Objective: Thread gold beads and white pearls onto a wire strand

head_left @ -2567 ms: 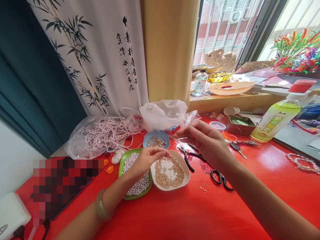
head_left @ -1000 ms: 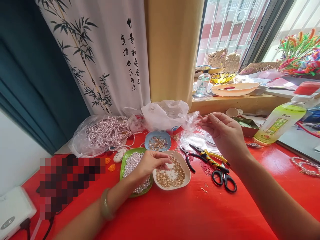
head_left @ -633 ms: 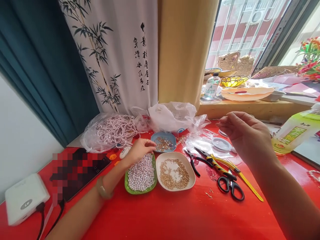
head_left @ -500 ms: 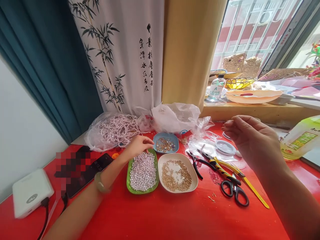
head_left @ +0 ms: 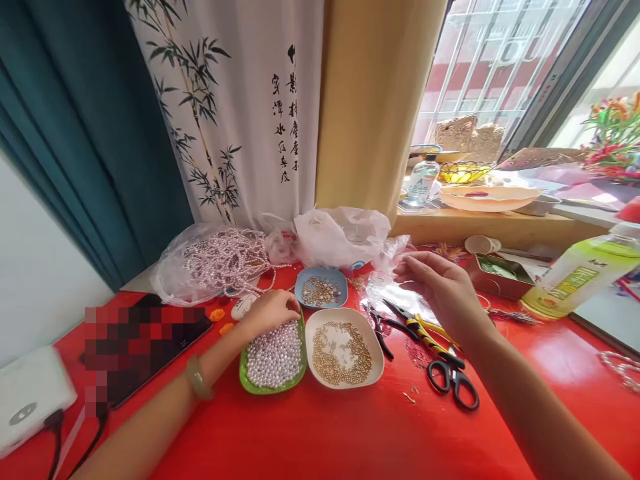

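Note:
My left hand [head_left: 273, 311] is over the far end of a green tray [head_left: 273, 389] filled with white pearl beads [head_left: 275, 357]. Its fingers are curled together near the rim; whatever is between the tips is too small to make out. Raised over the table on the right is my right hand [head_left: 446, 288], thumb and fingertips pinched together, pointing left. What it pinches, if anything, does not show. Beside the green tray stands a cream dish [head_left: 345, 386] with small gold beads [head_left: 342, 353]. A blue dish [head_left: 303, 297] behind holds mixed gold pieces [head_left: 320, 291].
Pliers [head_left: 383, 333], yellow-handled pliers [head_left: 417, 328] and black scissors [head_left: 453, 385] lie right of the dishes. Plastic bags, one with pearl strands [head_left: 227, 260], line the back. A drink bottle [head_left: 575, 273] and a small box [head_left: 500, 277] stand right; a white power bank [head_left: 35, 400] lies left.
The view has turned slightly right, showing more of the box and bottle. My right hand has moved left, nearer the dishes. My left hand has dipped slightly and its fingers have curled in.

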A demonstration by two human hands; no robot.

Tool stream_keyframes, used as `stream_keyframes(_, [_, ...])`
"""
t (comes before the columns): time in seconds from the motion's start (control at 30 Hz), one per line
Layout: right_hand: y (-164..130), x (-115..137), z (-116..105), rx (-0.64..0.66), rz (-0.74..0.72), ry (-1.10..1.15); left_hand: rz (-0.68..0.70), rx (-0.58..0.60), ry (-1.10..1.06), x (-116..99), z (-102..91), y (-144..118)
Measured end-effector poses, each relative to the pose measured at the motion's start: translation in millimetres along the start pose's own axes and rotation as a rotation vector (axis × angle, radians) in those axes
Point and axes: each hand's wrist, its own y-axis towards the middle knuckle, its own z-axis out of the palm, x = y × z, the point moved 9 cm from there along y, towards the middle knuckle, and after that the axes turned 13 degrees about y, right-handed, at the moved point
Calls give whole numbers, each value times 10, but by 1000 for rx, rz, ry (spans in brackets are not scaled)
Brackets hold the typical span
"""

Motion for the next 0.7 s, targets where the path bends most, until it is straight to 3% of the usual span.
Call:
stream_keyframes(0.3, [-8,-5,12,17,1,8,10,-4,53,-18,36,-14])
stream_keyframes(0.47, [-19,19,32,25,-12,-65,-34,-56,-30,-25,-91,-31])
stream_keyframes(0.57, [-72,4,149,54,-24,-218,-27,-52,-422,-120,-129,-42])
stream_keyframes(0.7, [-226,-145,467,170,-27,-396,-57,78,-1105,-340,-19,-100])
